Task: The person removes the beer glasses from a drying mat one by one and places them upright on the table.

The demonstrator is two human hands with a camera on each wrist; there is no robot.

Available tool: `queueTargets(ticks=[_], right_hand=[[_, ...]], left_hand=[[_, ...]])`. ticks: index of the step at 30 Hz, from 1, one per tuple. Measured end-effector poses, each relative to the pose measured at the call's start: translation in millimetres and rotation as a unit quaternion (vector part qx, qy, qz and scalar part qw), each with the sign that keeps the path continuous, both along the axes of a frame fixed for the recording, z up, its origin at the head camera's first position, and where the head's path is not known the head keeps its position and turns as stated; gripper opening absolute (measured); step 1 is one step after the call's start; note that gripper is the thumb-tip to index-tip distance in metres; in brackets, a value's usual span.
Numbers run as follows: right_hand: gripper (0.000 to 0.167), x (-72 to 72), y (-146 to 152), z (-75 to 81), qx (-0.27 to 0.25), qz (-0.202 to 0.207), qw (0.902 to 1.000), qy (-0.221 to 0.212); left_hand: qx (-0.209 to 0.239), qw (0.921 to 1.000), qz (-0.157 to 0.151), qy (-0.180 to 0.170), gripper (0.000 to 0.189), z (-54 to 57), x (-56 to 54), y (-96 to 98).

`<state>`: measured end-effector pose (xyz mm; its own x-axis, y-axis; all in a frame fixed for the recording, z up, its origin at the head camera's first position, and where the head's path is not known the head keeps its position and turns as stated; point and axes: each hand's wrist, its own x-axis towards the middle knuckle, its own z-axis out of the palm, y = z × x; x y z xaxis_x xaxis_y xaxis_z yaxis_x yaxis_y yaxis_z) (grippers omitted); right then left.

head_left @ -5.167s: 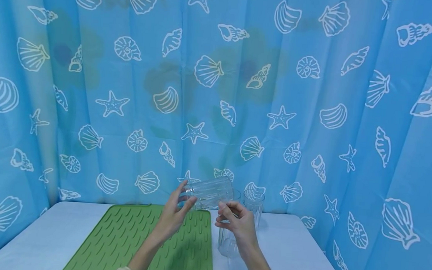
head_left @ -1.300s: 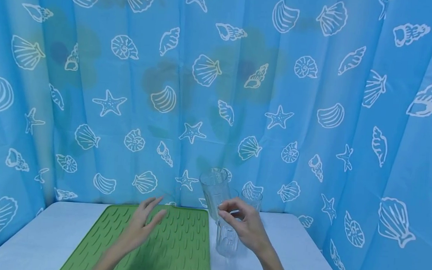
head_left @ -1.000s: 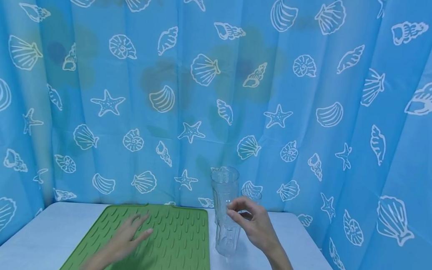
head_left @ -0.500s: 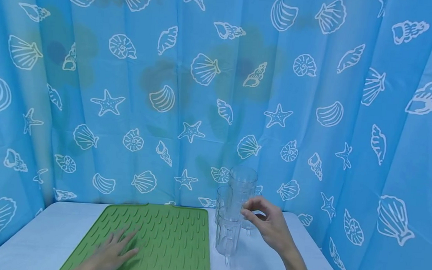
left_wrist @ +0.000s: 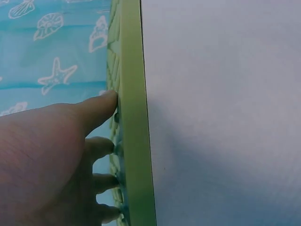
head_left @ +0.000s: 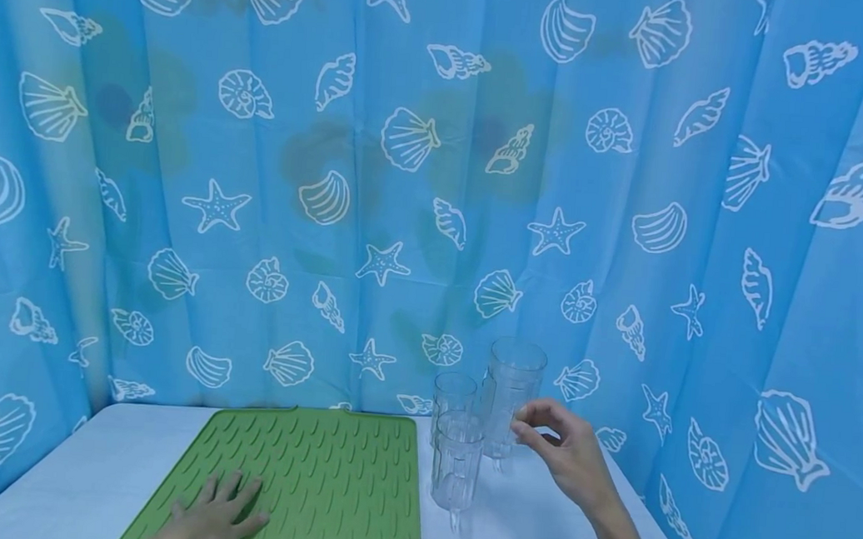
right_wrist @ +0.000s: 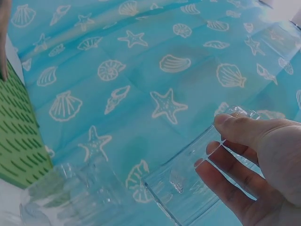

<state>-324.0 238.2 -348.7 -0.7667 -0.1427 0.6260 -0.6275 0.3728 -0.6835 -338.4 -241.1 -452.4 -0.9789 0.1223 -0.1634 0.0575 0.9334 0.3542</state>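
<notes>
My right hand [head_left: 567,456] pinches a clear drinking glass [head_left: 516,367] between thumb and fingers, raised at the table's back right. In the right wrist view the held glass [right_wrist: 188,183] slants down from the fingertips. It overlaps another clear glass [head_left: 498,437] behind it in the head view. Left of it, a ribbed glass [head_left: 456,476] stands upright in front of a further upright glass [head_left: 453,388]. My left hand [head_left: 207,521] rests with fingers spread on a green ridged mat [head_left: 344,489]; the left wrist view shows its thumb and fingertips against the mat's edge.
A white-covered table [head_left: 526,527] carries the mat and the glasses, which stand right beside the mat's right edge. A blue curtain [head_left: 438,178] with white shell and starfish prints hangs close behind the table and along both sides.
My right hand has carried the glass from above the mat to the right, past the front glass, turning it from sideways to upright. My left hand let go and came down onto the mat.
</notes>
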Motion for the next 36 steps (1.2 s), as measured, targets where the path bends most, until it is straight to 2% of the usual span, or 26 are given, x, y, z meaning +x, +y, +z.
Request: queueTargets(ticks=[6,13,19,23,31,36], right_hand=[[0.014,-3.1,12.0,-6.9,0.002,-0.016,0.9999,-0.003],[0.016,-11.4,21.8,-16.3,-0.006,-0.017,0.9996,-0.021],[0.018,-19.3,26.6,-26.4,0.003,-0.006,0.9987,-0.051],[0.020,-24.8,30.0,-36.7,0.008,0.003,0.9969,-0.079],[0.027,-32.8,38.6,-53.0,0.010,0.054,0.9892,-0.136],[0.028,-35.6,44.9,-59.7,0.017,0.089,0.9825,-0.162]], left_hand=[[0.008,1.0000,0.002,-0.006,0.088,1.7,2.7,1.0],[0.009,0.9999,0.004,-0.014,0.088,4.9,2.8,1.7],[0.013,0.9998,-0.001,-0.016,0.087,6.1,3.4,1.4],[0.008,0.9998,-0.005,-0.017,0.088,3.2,3.7,0.4],[0.008,0.9999,0.000,-0.009,0.090,-3.1,-1.6,-1.3],[0.007,0.9999,0.000,-0.009,0.090,-0.4,-0.2,-0.4]])
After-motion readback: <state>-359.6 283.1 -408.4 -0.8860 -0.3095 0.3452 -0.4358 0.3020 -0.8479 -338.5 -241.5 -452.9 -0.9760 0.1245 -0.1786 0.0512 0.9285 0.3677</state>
